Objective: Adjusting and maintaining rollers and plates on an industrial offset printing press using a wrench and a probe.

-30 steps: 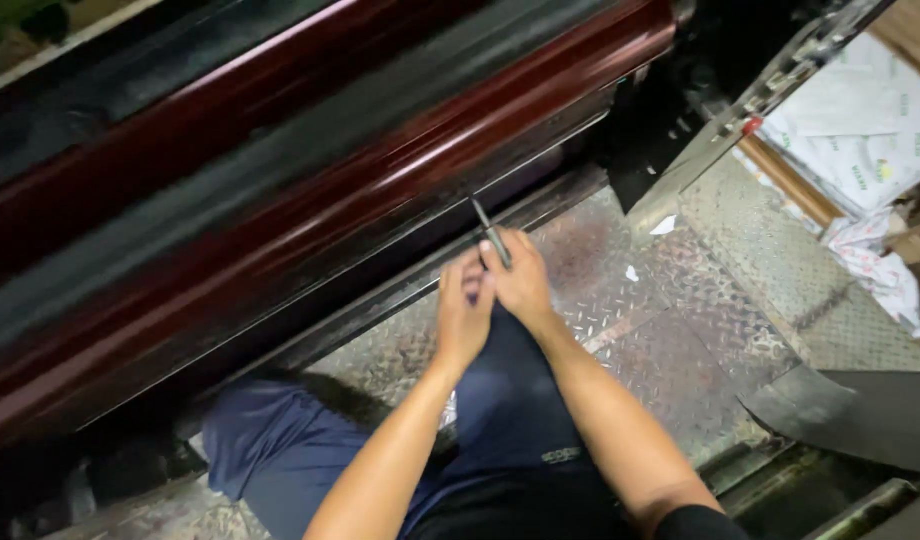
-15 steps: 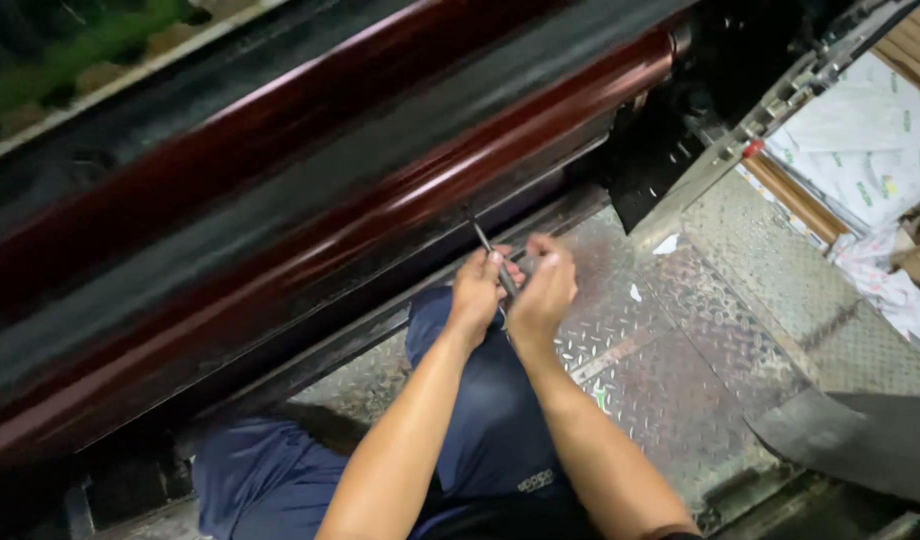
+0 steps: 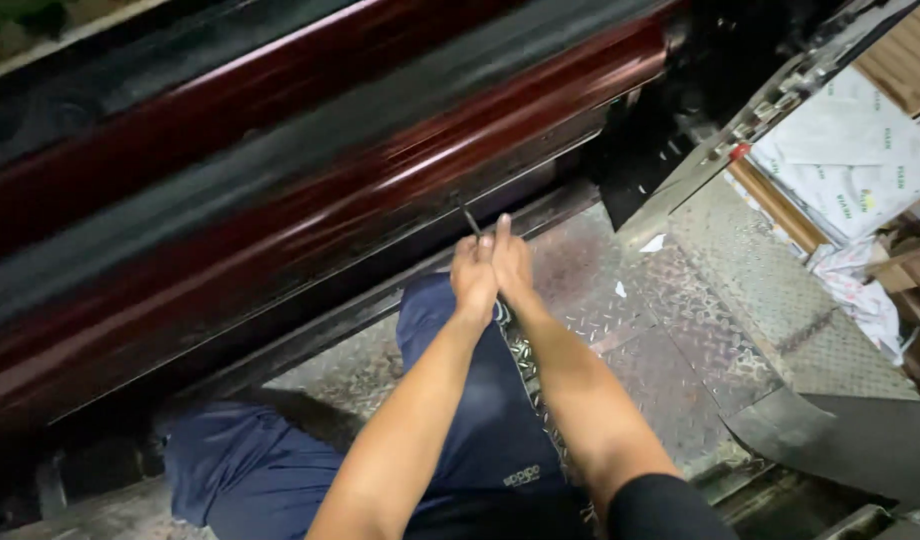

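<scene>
Both hands, left hand [image 3: 474, 278] and right hand [image 3: 511, 262], press together pinching a thin metal tool [image 3: 471, 220] whose tip points at the dark red roller [image 3: 310, 190], above the steel tread-plate floor [image 3: 670, 330], white wrapped stacks [image 3: 850, 150] well apart.

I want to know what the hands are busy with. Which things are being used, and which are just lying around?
In use:
left hand
right hand
thin tool, held between both hands
dark red roller, where the tool points

Just lying around:
paper scraps on the metal floor
white sheets
crumpled cloth
</scene>
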